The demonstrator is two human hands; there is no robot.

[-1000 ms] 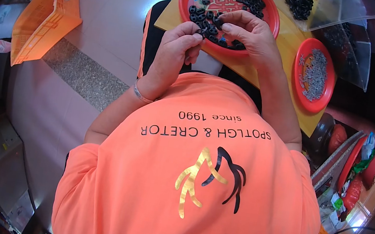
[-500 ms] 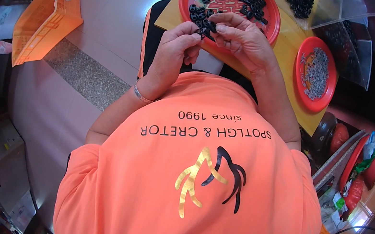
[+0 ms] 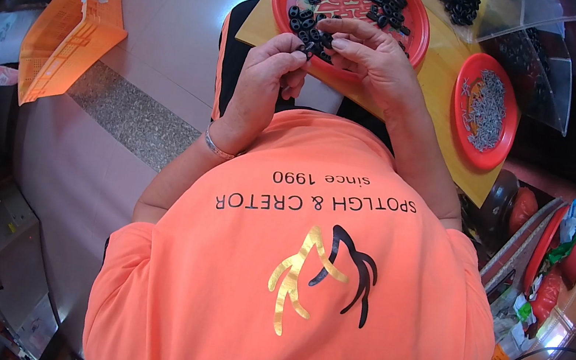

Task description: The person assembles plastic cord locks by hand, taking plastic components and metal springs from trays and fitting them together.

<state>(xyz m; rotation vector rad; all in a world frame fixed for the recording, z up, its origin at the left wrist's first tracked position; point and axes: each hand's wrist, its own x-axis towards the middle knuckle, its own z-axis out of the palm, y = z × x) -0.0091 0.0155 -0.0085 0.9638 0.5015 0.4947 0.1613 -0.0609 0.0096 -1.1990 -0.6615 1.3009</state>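
Observation:
My left hand point(image 3: 268, 73) is closed, with a small black plastic piece point(image 3: 307, 49) pinched between thumb and forefinger at the near rim of a red plate point(image 3: 279, 7). Close by on the right, my right hand point(image 3: 375, 57) hovers over the same rim, its fingers bent and apart, and I see nothing held in them. Inside the plate lie many black plastic pieces point(image 3: 304, 22), some showing two round holes like cord locks. Part of the pile is hidden behind my right fingers.
The plate rests on a yellow board point(image 3: 431, 97). To its right, a smaller red dish point(image 3: 456, 134) holds small grey metal pieces point(image 3: 488, 109). More black pieces point(image 3: 457, 3) lie beside clear plastic bins point(image 3: 527, 22). An orange basket point(image 3: 71, 36) stands on the floor at left.
My right fingers have loosened and moved slightly away from my left hand. The left hand keeps its pinch, almost in the same place.

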